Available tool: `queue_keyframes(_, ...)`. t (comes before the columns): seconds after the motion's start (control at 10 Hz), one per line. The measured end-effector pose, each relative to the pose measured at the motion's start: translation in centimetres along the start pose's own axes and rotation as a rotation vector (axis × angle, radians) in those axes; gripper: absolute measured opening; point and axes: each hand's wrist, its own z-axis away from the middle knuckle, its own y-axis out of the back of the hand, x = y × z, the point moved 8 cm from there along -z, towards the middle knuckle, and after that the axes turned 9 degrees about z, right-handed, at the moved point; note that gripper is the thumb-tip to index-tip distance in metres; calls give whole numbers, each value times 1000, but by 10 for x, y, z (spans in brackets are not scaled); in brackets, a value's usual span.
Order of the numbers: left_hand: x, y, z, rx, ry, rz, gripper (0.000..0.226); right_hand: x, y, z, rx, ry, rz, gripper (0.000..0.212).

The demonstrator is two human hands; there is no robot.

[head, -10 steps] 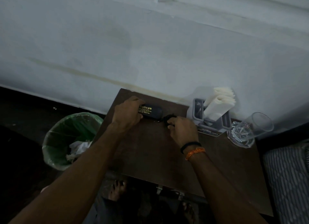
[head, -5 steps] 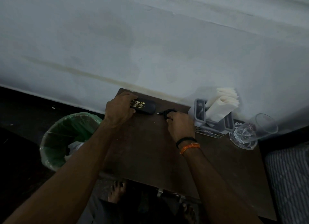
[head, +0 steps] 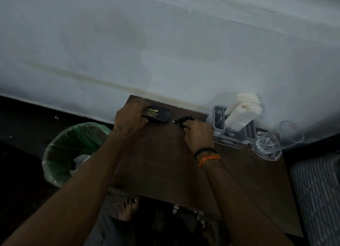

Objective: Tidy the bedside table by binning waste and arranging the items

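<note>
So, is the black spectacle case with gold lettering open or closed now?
Closed. The black spectacle case with gold lettering lies flat on the brown wooden table, lid down, no gap visible; the left hand grips its end.

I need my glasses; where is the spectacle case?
The spectacle case lies at the table's far left corner by the wall, gripped by the left hand.

Black spectacle case [head: 157, 114], closed, gold lettering reading "opticals" uppermost, lies flat at the far left corner of the bedside table [head: 165, 164], its long side along the far edge. Coiled black cable [head: 184, 119] lies just to its right near the far edge, one plug end pointing towards the case, apart from it.
</note>
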Motion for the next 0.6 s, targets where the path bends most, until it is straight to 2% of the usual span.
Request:
queue_keyframes(0.4,1,0,-1,18,-11,2,64,-6,4,2,-2,34,-42,28)
queue_keyframes(0.6,19,3,1,10,-65,27,70,-6,15,7,69,44,-73,24)
